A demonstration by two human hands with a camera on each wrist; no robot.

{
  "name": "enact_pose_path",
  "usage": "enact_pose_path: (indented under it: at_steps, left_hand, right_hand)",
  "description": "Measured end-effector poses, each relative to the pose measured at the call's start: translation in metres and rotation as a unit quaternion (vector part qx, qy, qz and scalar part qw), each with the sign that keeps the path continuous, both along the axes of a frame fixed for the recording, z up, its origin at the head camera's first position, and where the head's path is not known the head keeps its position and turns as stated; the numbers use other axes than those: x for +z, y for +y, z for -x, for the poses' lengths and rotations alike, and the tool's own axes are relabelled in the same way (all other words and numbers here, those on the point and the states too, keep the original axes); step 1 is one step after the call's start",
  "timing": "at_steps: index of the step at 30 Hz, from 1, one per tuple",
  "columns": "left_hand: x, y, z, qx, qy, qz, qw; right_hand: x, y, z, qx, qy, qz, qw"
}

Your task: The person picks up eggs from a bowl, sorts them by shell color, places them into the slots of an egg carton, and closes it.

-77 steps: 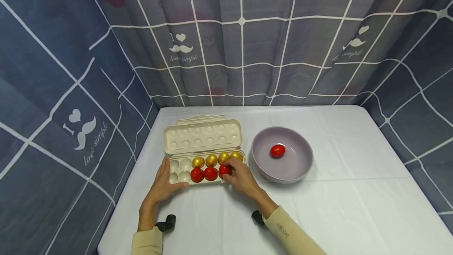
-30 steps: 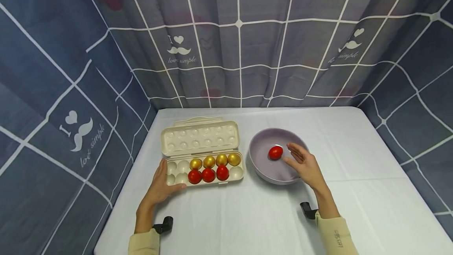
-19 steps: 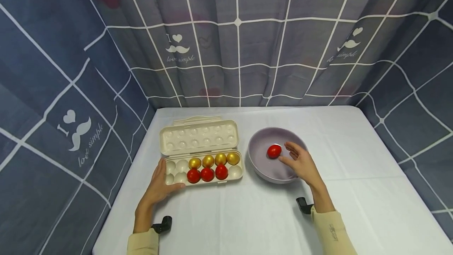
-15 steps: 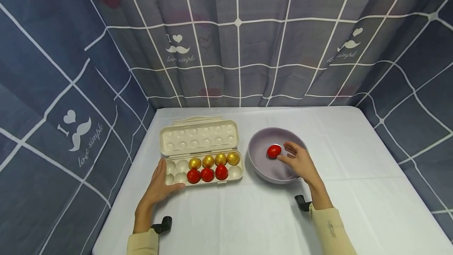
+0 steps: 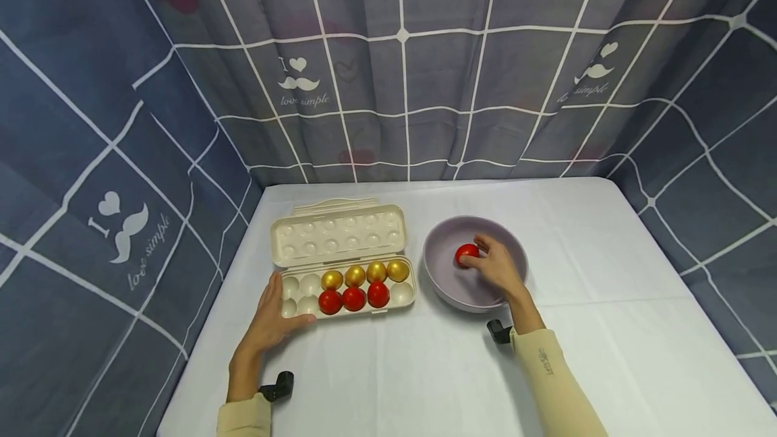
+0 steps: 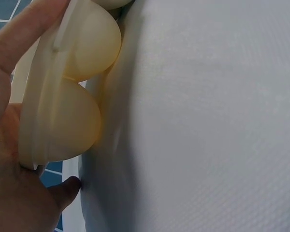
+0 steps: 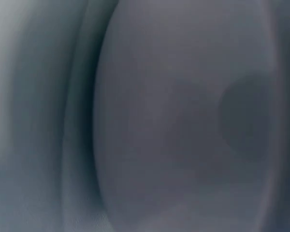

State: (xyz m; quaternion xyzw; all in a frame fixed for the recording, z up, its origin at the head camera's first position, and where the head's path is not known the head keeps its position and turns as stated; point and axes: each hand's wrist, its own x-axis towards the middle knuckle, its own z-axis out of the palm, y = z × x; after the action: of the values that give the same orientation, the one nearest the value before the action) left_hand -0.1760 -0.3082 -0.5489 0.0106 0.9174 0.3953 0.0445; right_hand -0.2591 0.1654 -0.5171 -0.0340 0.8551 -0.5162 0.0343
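1. We take the egg carton (image 5: 342, 274) as our landmark: cream moulded plastic, hinged lid flipped open away from us, dimpled inside, with two rows of rounded cups in the tray.
2. Carton's far row: four glossy gold eggs (image 5: 365, 273) in the cups toward its right end. Near row: three glossy red eggs (image 5: 354, 299). The left-end cups and the near-right cup show bare cream plastic.
3. Our left hand (image 5: 270, 319) sits at the carton's near-left corner, thumb lying along the near rim and fingers up the left end, lightly bracing it. The left wrist view backs this up: the smooth bulbous undersides of the cups (image 6: 82, 87) rest against the palm (image 6: 9, 159), one finger over the thin rim. Fingers look near-straight, not clenched.
4. Just right of the carton stands a round, shallow bowl (image 5: 441, 278), smooth pale-lilac glaze, thick rim; it is close to the carton but not touching it.
5. Our right hand (image 5: 494, 268) reaches into that bowl. Its fingertips (image 5: 466, 260) curl onto a single red egg (image 5: 466, 251), shiny and oval, lying at the bowl's bottom. Thumb and fingers close on it from the right.
6. The right wrist view is blurred grey, only a curved bowl wall (image 7: 183, 125) readable; no finger detail there.
7. Carton and bowl both rest on a white tablecloth (image 5: 607, 356) with a fine woven texture. Behind the carton hangs a grey-blue curtain (image 5: 485, 86) with a white grid.
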Motion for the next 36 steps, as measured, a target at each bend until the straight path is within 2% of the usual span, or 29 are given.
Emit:
enact_pose_path:
  at_steps: [5, 9, 18, 27, 36]
  left_hand:
    - [0.000, 0.000, 0.000, 0.003, -0.001, -0.002, 1.0000]
    - [0.000, 0.000, 0.001, 0.006, -0.001, -0.004, 1.0000]
    - [0.002, 0.000, 0.001, 0.006, -0.005, 0.005, 1.0000]
    - [0.002, 0.001, 0.000, 0.007, 0.000, -0.004, 1.0000]
    - [0.002, 0.001, 0.001, 0.008, 0.003, -0.002, 1.0000]
  right_hand:
    - [-0.001, -0.004, 0.003, 0.014, -0.005, -0.026, 1.000]
    - [-0.004, -0.007, 0.004, 0.028, 0.010, -0.064, 0.998]
    - [-0.004, -0.013, -0.001, 0.020, 0.001, -0.173, 0.985]
    - [-0.001, -0.014, -0.003, 0.016, 0.000, -0.183, 0.983]
    - [-0.001, -0.013, -0.003, 0.015, 0.008, -0.160, 0.987]
